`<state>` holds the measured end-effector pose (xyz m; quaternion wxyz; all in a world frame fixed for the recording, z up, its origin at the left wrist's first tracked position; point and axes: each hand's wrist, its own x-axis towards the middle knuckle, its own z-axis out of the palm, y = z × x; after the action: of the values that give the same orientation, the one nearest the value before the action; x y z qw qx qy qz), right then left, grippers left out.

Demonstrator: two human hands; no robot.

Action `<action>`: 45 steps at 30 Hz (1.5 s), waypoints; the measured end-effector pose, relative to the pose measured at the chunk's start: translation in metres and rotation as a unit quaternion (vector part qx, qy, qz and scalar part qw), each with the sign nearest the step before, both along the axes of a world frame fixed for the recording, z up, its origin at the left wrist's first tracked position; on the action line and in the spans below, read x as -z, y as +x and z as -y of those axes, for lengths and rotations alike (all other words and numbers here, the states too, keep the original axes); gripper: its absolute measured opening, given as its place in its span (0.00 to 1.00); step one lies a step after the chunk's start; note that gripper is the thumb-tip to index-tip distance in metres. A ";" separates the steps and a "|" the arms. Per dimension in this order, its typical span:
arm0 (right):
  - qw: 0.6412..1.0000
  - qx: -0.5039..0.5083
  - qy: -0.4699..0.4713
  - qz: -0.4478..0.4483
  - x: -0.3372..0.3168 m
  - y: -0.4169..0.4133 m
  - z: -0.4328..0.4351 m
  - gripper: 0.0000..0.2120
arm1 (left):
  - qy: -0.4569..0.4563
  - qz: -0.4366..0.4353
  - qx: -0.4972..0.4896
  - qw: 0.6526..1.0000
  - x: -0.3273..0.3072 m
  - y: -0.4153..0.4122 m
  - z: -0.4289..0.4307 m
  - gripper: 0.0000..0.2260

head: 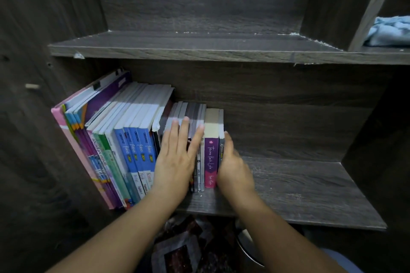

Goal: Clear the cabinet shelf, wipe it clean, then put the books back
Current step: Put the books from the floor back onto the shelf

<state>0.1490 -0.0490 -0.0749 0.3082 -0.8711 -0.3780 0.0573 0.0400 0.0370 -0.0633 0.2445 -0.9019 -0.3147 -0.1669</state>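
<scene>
The books [142,139] stand in a row at the left end of the lower shelf [299,184]. The tall ones lean left against the cabinet wall and the small ones stand upright at the right end. The left hand [177,162] lies flat, fingers straight and spread, on the spines of the small books and grips nothing. The right hand [233,168] is against the outer face of the end book [221,122], beside the purple book [210,157]. It is blurred, but it looks flat, pressing and not clasping. The cloth [388,31] lies bunched in the upper right compartment, well apart from both hands.

This looks like the row being squared up and packed leftward, probably as the books go back. To do it well, push low on the end book so it slides instead of tipping. Keep the left palm over the spines to stop them creeping forward off the shelf edge. Close the gaps until the small books prop up the leaning tall ones.
</scene>
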 end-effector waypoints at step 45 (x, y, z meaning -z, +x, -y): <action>0.938 -0.054 -0.043 0.339 0.006 -0.028 0.048 0.51 | -0.036 0.221 0.122 0.967 0.039 -0.061 0.000 0.38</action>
<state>0.1212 -0.0972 -0.0811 0.1202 -0.8297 -0.5035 -0.2088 -0.0207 0.0368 -0.1027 0.1138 -0.8823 -0.2548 -0.3790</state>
